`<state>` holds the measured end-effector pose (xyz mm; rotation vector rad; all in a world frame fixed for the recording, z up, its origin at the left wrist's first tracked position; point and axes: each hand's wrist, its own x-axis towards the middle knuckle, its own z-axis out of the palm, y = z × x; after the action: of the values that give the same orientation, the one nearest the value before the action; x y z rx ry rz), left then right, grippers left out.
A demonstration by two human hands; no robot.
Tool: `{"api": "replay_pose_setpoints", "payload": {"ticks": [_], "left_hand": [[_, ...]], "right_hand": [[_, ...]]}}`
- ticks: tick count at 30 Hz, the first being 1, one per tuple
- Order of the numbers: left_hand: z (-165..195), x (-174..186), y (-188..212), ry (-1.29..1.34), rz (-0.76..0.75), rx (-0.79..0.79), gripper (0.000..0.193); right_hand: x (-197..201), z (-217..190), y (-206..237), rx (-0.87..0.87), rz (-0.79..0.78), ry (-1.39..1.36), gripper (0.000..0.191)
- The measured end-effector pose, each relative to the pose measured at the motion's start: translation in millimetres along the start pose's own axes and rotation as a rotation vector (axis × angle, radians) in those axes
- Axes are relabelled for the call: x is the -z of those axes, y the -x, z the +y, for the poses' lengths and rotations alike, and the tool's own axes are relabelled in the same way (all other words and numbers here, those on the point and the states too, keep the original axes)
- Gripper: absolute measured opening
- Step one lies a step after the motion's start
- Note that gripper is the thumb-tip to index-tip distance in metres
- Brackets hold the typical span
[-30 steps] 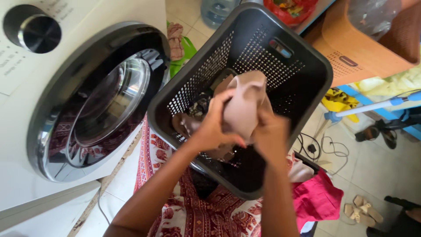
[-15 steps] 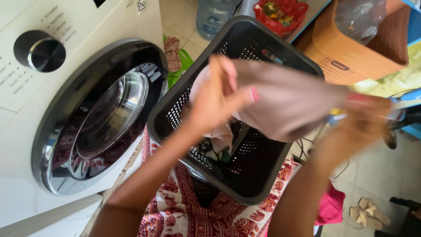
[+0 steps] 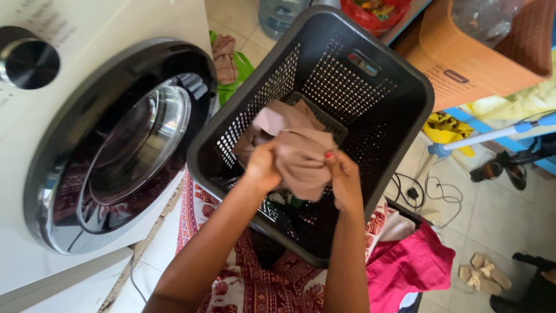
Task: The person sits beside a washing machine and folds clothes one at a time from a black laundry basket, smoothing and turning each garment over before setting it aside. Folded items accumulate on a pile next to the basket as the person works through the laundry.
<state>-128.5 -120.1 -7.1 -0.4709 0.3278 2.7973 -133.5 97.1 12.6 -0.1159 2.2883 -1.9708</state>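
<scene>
Tiled floor runs under everything, a patterned red cloth (image 3: 260,284) nearest below the arms. Both hands, left hand (image 3: 262,168) and right hand (image 3: 343,177), are closed on a bunched beige garment (image 3: 301,159), held over the black laundry basket (image 3: 405,116). Left of them stands the washing machine (image 3: 110,156), door shut. Half a second ago the garment was stretched wide; now it is gathered. Sorting seems under way; loading would need that door opened.

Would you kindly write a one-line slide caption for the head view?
Left hand and right hand bunch a beige cloth over a dark laundry basket beside a front-loading washing machine.
</scene>
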Motion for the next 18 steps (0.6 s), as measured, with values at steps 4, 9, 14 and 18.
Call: {"api": "replay_pose_setpoints", "payload": {"ticks": [4, 9, 14, 18], "left_hand": [[17, 12, 35, -0.977, -0.059, -0.350, 0.071], [10, 5, 49, -1.752, 0.106, -0.470, 0.045], [15, -2, 48, -0.396, -0.037, -0.011, 0.042], [18, -14, 54, 0.046, -0.099, 0.015, 0.041]], "right_hand": [[8, 20, 14, -0.333, -0.104, -0.879, 0.025], [-14, -19, 15, -0.478, 0.004, -0.898, 0.038], [-32, -43, 4, -0.146, 0.153, -0.740, 0.034], [-34, -24, 0, -0.159, 0.278, -0.535, 0.032]]}}
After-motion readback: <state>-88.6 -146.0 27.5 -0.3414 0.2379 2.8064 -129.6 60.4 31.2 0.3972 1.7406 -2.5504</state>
